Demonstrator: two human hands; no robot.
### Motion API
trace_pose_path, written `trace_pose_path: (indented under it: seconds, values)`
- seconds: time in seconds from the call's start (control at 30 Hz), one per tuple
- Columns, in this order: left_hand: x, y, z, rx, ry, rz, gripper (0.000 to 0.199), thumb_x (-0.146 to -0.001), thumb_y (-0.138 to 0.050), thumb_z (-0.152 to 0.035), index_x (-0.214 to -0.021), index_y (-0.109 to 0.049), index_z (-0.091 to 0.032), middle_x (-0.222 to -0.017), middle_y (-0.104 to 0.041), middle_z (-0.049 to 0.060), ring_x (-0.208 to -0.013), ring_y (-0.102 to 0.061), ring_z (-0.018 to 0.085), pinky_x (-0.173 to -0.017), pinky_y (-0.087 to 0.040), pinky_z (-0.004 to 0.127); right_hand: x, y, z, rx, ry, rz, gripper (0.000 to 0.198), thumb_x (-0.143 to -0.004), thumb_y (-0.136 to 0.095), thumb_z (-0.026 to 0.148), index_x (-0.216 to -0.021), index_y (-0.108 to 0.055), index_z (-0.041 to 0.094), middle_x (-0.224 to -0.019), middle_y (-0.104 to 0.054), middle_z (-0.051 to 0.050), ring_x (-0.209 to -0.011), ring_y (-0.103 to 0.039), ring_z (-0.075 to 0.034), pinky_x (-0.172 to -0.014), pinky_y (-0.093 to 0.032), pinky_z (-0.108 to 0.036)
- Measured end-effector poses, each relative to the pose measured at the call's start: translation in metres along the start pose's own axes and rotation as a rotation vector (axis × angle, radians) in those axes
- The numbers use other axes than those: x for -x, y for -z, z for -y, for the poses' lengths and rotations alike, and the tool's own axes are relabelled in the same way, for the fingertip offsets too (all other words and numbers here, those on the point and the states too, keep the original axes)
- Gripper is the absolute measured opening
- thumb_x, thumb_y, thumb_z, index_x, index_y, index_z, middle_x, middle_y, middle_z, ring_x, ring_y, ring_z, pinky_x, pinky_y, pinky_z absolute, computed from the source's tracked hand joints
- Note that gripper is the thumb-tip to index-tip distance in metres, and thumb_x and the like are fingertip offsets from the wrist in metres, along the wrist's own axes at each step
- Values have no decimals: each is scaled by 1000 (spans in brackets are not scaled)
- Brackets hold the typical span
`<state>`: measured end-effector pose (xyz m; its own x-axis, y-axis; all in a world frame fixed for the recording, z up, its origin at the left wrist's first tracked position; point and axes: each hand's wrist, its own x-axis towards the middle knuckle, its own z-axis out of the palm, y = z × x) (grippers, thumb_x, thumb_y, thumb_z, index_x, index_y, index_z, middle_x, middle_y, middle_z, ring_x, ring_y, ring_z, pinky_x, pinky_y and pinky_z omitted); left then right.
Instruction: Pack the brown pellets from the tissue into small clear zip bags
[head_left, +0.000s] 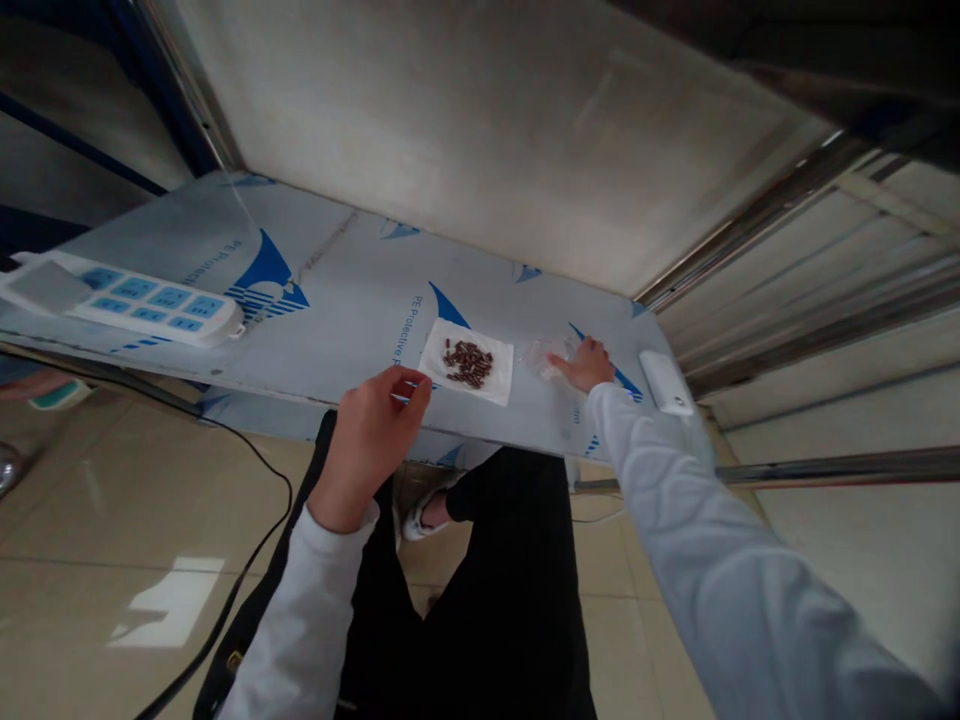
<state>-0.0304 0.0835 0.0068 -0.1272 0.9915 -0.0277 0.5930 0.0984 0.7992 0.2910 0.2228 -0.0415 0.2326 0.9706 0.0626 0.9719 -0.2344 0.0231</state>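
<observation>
A square white paper sheet [501, 385] lies on the metal shelf, bearing a loose pile of small dark brown capsules [470, 364]. At the sheet's left corner is my left hand [381, 425], thumb and forefinger drawn together in a pinch at its edge. My right hand [589, 366] rests farther right, thumb stretched out to the left and apart from the fingers. Beneath and beside it is a crumpled clear plastic bag [541, 358], partly covered by the hand. No grip on the bag can be made out.
A white power strip [161, 300] with blue sockets and a grey plug lies at the shelf's left. A small white box-like device [664, 382] sits right of my right hand. The shelf [345, 290] has a wall behind it. A black cable [289, 490] hangs at the left.
</observation>
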Motion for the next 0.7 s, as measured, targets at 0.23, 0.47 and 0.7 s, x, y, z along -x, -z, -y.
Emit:
trace_pose_path:
  seconds: [0.23,0.47,0.7]
  values:
    - [-1,-6,-2,-33,25,22,33,-80,-49,-47,-91,-66,-21,-81,-73,3,-68,-68,19,-63,-48,28,28,-43,9,-206,145,98,71,-94,-27,51,-147,-14,6,-153,-19,-20,-142,-17,-28,-111,-20,-42]
    - [-3,-12,-3,-40,13,69,34,-79,-48,-47,-92,-65,-21,-83,-74,5,-68,-68,20,-64,-50,29,35,-59,13,-109,147,109,76,-88,-32,64,-149,-15,22,-157,-9,-11,-143,-8,-32,-112,-11,-53]
    - [-3,-12,-5,-44,9,91,34,-79,-48,-46,-92,-65,-20,-84,-73,6,-68,-68,21,-64,-51,31,37,-61,25,27,125,-37,57,-96,-27,45,-144,-32,15,-150,-29,-18,-136,-28,-34,-106,-23,-53]
